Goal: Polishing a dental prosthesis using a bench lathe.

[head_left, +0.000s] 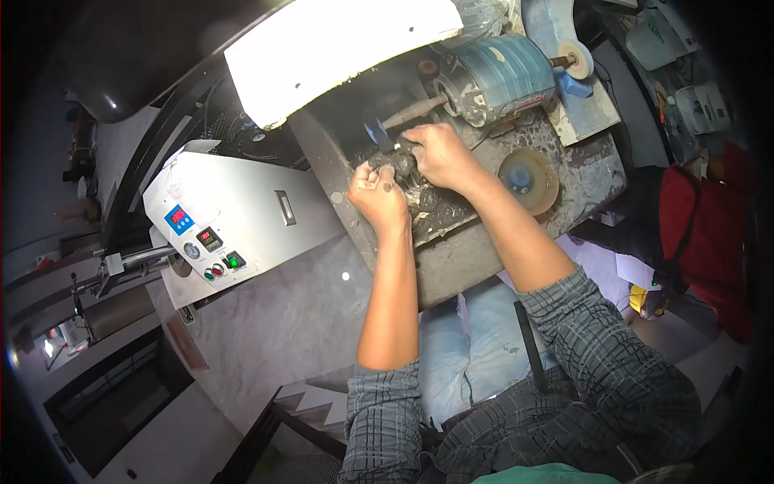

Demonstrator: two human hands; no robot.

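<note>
My left hand (379, 194) is closed below a small blue wheel (377, 133) on the tapered spindle (415, 110) of a blue-grey bench motor (504, 77). My right hand (443, 157) has its fingers bent in a pinch just right of the wheel, at a small dark piece whose shape I cannot make out. What my left fingers hold is largely hidden. Dark, grimy lumps (423, 202) lie under my hands in the dusty work tray (447, 270). A round bowl (547, 189) with a blue thing inside sits right of my right wrist.
A white machine (242, 210) with displays and buttons stands at left. A bright white panel (339, 44) overhangs the tray. A white wheel (579, 60) is on the motor's right shaft, above a blue block (575, 85). Red fabric (693, 226) is at far right.
</note>
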